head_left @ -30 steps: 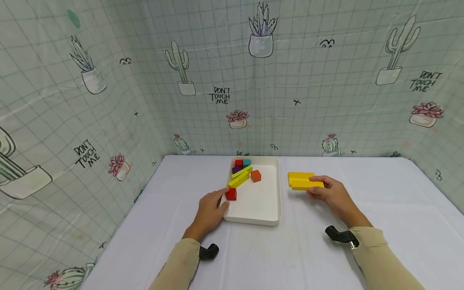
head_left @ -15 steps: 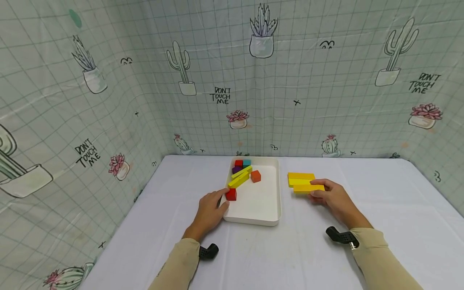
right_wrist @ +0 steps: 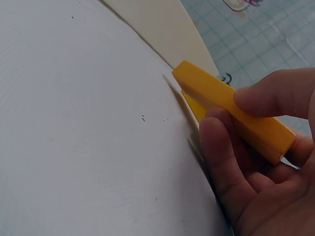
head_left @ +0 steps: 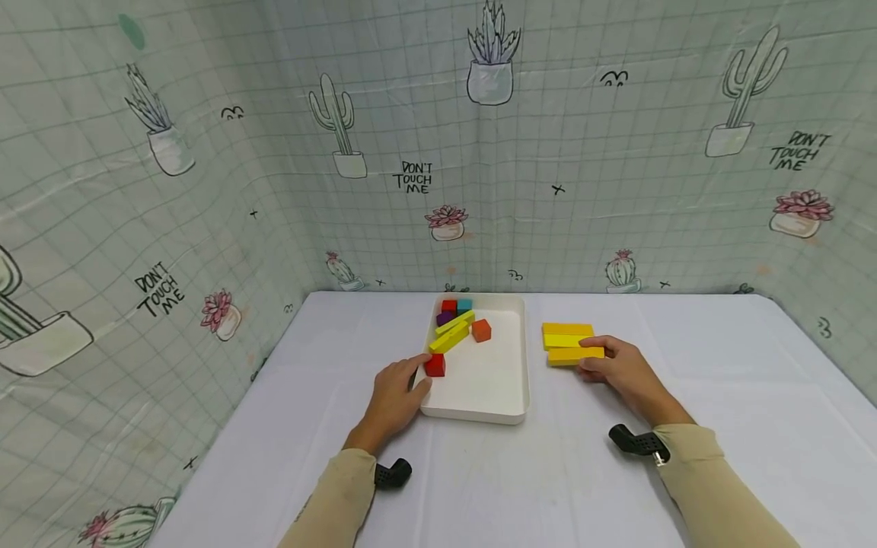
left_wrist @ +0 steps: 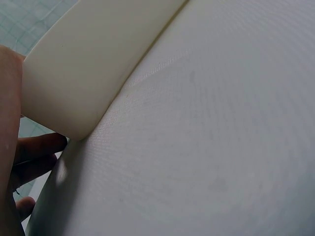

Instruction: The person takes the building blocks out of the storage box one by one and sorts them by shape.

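In the head view, my left hand [head_left: 395,396] holds the left rim of a white tray [head_left: 473,415], close to a red cube [head_left: 435,365] inside. The left wrist view shows the tray's outer wall [left_wrist: 103,54] with fingers [left_wrist: 42,146] at its corner. My right hand [head_left: 626,373] pinches a yellow-orange rectangular block [head_left: 567,357] between thumb and fingers, right of the tray. Just behind it lie a bright yellow block [head_left: 556,342] and another yellow-orange block [head_left: 567,329]. In the right wrist view the pinched block [right_wrist: 221,101] partly covers the bright yellow one [right_wrist: 195,106].
Inside the tray are two yellow blocks [head_left: 449,337], an orange cube [head_left: 482,330], a purple block [head_left: 445,318], another red cube [head_left: 448,306] and a teal cube [head_left: 464,305]. White cloth [head_left: 493,487] covers the table; a patterned curtain [head_left: 521,152] surrounds its back and sides.
My right hand first drew the pinched block slightly towards me, off the other two, then shifted it a little left. The left hand and tray hold their place.
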The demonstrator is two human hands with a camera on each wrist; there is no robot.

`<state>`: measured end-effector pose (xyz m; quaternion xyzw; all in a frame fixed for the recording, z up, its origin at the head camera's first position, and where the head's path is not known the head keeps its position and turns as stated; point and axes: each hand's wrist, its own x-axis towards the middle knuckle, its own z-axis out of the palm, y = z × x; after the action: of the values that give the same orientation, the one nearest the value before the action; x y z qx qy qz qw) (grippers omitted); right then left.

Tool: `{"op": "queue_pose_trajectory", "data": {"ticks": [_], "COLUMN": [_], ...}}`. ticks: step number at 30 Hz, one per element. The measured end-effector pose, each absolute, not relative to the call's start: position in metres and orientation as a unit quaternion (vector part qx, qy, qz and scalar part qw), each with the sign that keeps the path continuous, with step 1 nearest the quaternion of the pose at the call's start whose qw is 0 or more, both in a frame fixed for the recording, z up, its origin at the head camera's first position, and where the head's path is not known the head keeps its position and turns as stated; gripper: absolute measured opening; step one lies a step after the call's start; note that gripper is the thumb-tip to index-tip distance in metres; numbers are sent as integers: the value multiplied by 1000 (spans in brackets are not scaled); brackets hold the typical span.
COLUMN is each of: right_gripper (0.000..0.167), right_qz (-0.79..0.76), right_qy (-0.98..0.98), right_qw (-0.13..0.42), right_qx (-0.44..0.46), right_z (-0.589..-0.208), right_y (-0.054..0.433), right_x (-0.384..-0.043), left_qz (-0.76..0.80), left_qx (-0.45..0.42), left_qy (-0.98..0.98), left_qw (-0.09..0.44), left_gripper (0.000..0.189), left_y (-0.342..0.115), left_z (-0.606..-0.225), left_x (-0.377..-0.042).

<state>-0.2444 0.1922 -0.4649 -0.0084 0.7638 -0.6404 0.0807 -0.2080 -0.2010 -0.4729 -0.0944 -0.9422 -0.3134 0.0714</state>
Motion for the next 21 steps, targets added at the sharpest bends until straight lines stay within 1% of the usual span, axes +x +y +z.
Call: {"op": "queue_pose_trajectory", "data": {"ticks": [11,15,18,21], "right_gripper": [55,53,51,51], "right_qz": [-596,-580,-541,-473], "right_qy": [800,812,839,880], "right_qw": [64,58,49,26], "right_qx": [-1,11,13,7], "right_z": [-468,-467,-465,-463], "right_y": [189,188,189,189], "right_x": [-244,-245,-244,-243], "left_qz": [-316,-316,-316,-316], "left_qx": [-103,-101,-99,-99], "left_qy": [-940,-940,-940,-941], "left_qw": [75,77,76,76], "left_gripper": [46,46,47,47], "left_y": [-202,-202,-202,-201], "left_z": [-475,-475,-475,-474], "left_x": [-207,-207,-208,-209]}}
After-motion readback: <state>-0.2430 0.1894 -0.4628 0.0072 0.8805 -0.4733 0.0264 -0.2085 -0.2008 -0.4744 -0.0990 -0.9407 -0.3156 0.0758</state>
